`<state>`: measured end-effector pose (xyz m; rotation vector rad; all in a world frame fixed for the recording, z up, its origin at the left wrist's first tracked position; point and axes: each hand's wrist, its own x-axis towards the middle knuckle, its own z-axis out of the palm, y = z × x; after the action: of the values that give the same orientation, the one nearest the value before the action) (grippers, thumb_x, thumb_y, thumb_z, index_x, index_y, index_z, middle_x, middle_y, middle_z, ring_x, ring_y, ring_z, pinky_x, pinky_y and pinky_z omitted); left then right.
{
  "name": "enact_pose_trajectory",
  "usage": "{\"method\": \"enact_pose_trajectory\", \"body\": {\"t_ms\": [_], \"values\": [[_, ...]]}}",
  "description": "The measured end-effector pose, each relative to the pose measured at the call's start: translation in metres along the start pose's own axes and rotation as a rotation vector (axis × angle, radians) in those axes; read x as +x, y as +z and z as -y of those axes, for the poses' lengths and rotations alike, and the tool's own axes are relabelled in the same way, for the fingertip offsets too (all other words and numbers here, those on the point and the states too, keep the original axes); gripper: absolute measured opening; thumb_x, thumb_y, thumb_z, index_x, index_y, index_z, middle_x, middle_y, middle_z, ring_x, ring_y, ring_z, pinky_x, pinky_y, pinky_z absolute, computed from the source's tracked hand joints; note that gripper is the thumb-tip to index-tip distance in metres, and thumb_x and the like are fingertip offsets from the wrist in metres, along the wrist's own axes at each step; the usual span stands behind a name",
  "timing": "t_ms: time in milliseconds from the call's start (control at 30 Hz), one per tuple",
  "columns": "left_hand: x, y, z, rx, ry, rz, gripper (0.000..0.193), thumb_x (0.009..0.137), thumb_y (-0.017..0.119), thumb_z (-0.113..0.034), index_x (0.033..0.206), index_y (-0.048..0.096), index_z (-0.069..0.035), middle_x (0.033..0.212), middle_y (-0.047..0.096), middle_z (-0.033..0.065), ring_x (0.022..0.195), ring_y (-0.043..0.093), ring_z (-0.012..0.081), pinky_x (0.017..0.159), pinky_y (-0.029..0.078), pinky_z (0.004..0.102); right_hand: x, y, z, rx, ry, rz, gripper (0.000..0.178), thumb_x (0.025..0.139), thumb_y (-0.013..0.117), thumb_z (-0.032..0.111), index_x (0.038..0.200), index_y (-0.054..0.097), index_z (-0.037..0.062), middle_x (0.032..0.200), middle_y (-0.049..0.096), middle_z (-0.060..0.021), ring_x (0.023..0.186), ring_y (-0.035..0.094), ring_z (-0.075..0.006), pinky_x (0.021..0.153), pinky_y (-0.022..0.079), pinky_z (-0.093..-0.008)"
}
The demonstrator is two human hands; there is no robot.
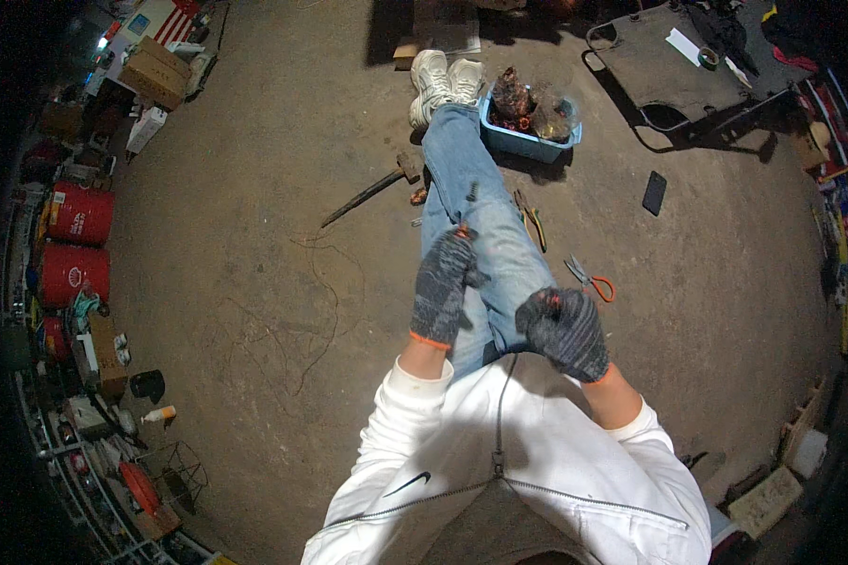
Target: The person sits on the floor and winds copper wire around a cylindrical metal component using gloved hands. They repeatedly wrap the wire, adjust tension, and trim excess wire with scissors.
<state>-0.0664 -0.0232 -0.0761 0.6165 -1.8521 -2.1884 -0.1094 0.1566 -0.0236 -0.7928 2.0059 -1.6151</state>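
Observation:
Both hands wear dark grey knit gloves with orange cuffs and are held over my outstretched legs in blue jeans (501,247). My left hand (446,282) is closed, and a small copper-coloured piece (463,231) sticks out past its fingers. To the right and nearer my lap, my right hand (569,330) is curled into a fist. Reddish-orange specks show at its fingers, but what it holds, if anything, is hidden. A small dark coiled piece (473,192) lies on the jeans beyond my left hand. Yellow-handled pliers (535,226) and orange-handled scissors (590,280) lie right of my legs.
A hammer (372,192) and thin loose wire (334,282) lie on the floor at left. Beside my shoes (433,85) stands a blue basin (523,146) of copper-coloured scrap. A black phone (655,193) lies at right, below a low folding table (664,71). Red drums (75,275) line the left.

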Motion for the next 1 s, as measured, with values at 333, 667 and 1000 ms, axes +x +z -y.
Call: {"method": "enact_pose_trajectory", "body": {"t_ms": [333,667,1000], "values": [[0.032,-0.047,0.003,-1.2,-0.409,-0.185,0.02,0.091,0.05,-0.017,0.092,0.053,0.002,0.082,0.054,0.0115,0.074,0.052,0.0213,0.072,0.048,0.0343,0.002,0.001,-0.038,-0.318,-0.31,-0.031,0.011,0.078,0.055,0.008,0.068,0.053,0.0035,0.058,0.049,-0.0105,0.055,0.052,-0.0169,0.051,0.042,-0.0311],[0.008,-0.034,-0.027,0.248,0.291,-0.196,0.027,0.093,0.042,-0.018,0.102,0.055,0.003,0.093,0.061,0.0174,0.097,0.055,0.0307,0.1,0.036,0.0487,0.005,-0.051,-0.035,0.19,0.411,-0.002,0.025,0.082,0.059,0.021,0.094,0.065,0.0004,0.063,0.056,-0.0014,0.056,0.051,-0.0106,0.051,0.039,-0.0258],[-0.015,-0.045,-0.051,-0.597,0.164,0.116,0.026,0.092,0.048,-0.019,0.105,0.054,0.002,0.106,0.059,0.0165,0.103,0.056,0.0295,0.096,0.039,0.039,0.021,-0.089,-0.015,0.069,0.18,-0.545,0.027,0.088,0.051,0.024,0.103,0.064,0.0049,0.089,0.065,-0.0047,0.072,0.058,-0.0133,0.064,0.046,-0.0267]]}}
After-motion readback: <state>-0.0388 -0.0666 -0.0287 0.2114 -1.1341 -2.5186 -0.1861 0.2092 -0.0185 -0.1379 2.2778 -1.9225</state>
